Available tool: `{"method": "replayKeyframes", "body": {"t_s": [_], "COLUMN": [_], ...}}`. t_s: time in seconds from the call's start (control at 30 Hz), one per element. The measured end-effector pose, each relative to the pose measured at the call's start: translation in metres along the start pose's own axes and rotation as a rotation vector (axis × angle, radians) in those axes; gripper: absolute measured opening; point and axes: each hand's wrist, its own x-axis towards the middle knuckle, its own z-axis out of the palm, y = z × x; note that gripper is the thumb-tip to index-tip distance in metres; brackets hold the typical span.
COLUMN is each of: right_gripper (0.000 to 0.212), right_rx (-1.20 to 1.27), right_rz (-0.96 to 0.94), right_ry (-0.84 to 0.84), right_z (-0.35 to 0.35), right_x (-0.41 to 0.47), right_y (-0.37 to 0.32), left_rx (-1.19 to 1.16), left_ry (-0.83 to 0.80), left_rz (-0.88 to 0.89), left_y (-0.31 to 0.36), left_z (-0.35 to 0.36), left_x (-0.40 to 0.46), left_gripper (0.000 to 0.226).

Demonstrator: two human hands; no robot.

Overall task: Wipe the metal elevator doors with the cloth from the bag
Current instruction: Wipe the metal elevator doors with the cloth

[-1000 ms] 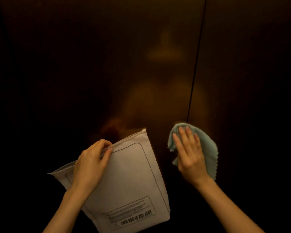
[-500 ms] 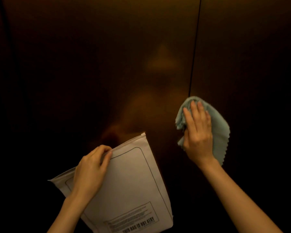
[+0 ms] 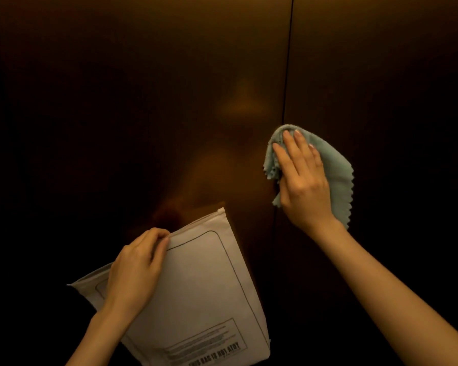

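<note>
Cloth (image 3: 333,165) flat under my right hand (image 3: 304,180) at right of centre: I press evenly along the door seam (image 3: 286,75), my left hand (image 3: 135,270) pinching the bag (image 3: 204,286).

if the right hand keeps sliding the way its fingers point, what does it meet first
The right hand points up the doors, tilted slightly left, pressing the cloth flat. Nothing stands in that line: only bare metal door and the dark door seam, which its fingers look set to cross first. Depth is hard to judge.
</note>
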Motion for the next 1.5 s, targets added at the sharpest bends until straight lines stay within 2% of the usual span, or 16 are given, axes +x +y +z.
{"method": "replayKeyframes", "body": {"t_s": [0.13, 0.27, 0.6, 0.87, 1.03, 1.2, 1.5], "right_gripper": [0.058, 0.057, 0.052, 0.047, 0.049, 0.050, 0.044], "right_rx": [-0.010, -0.057, -0.103, -0.187, -0.219, -0.149, -0.102], "right_rz": [-0.023, -0.089, -0.026, -0.103, -0.080, -0.029, -0.105], "right_ry": [0.005, -0.066, 0.020, 0.018, 0.057, 0.088, 0.123], "right_z": [0.013, 0.022, -0.001, 0.009, -0.005, -0.019, -0.014], "right_x": [-0.048, -0.088, 0.008, -0.033, 0.029, 0.092, 0.068], "right_y": [-0.007, -0.009, 0.006, -0.004, 0.006, 0.015, 0.020], "left_rx": [0.012, 0.043, -0.043, -0.027, 0.022, 0.033, 0.034], "left_ry": [-0.009, -0.026, 0.038, 0.040, 0.027, 0.096, 0.186], "left_rz": [-0.018, -0.040, -0.013, -0.025, 0.075, 0.173, 0.255], "left_y": [-0.003, -0.007, 0.003, 0.005, 0.010, 0.023, 0.034], "left_z": [0.004, 0.005, 0.002, -0.003, -0.010, -0.015, -0.023], "left_x": [-0.002, -0.001, 0.009, 0.016, 0.030, 0.055, 0.085], "left_gripper": [0.008, 0.008, 0.009, 0.009, 0.009, 0.008, 0.007]}}
